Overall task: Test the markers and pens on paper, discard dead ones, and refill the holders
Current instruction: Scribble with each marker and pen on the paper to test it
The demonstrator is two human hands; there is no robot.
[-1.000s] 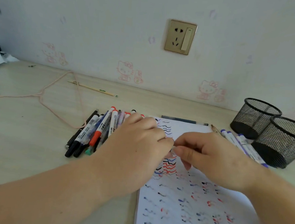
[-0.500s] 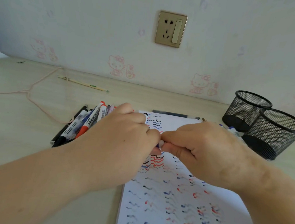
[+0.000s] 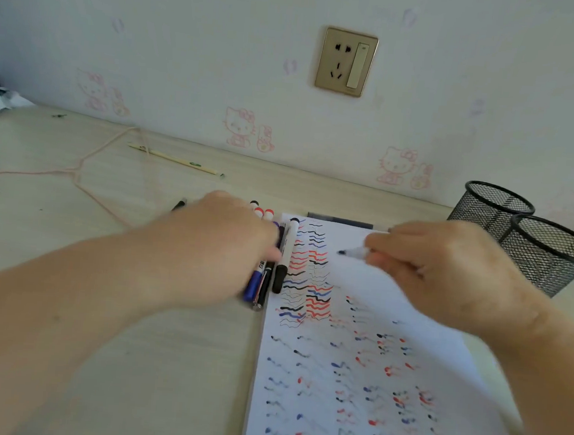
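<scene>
Quickly, head view only. Right hand point(image 3: 446, 267) pinches an uncapped marker point(image 3: 353, 253) near its tip end, fingers curled round the barrel, tip pointing left over the upper part of the paper point(image 3: 352, 377); tip looks just above the sheet, though motion blur makes contact hard to call. Left hand point(image 3: 214, 246) lies over the pile of markers point(image 3: 274, 271) at the paper's left edge, fingers bent down onto them; whether it grips one or just presses them, cannot tell.

Handling judgement: marker is light, stiff plastic, smooth barrel, a bit slippery, so a low pinch close to the tip gives control for a test stroke. Not fragile, but the felt tip would mash under hard pressure. The pile will roll if nudged; paper is thin and may slide, so one hand should pin it.

Two black mesh holders point(image 3: 547, 255) stand right of the paper, touching each other; insides mostly not visible.

Desk point(image 3: 130, 359) is pale wood-grain, flat, smooth. Left of the paper, farther back: a pinkish cord point(image 3: 87, 167) and a thin pencil point(image 3: 176, 161). Behind the paper, cartoon-cat wallpaper and a gold wall socket point(image 3: 346, 62).
</scene>
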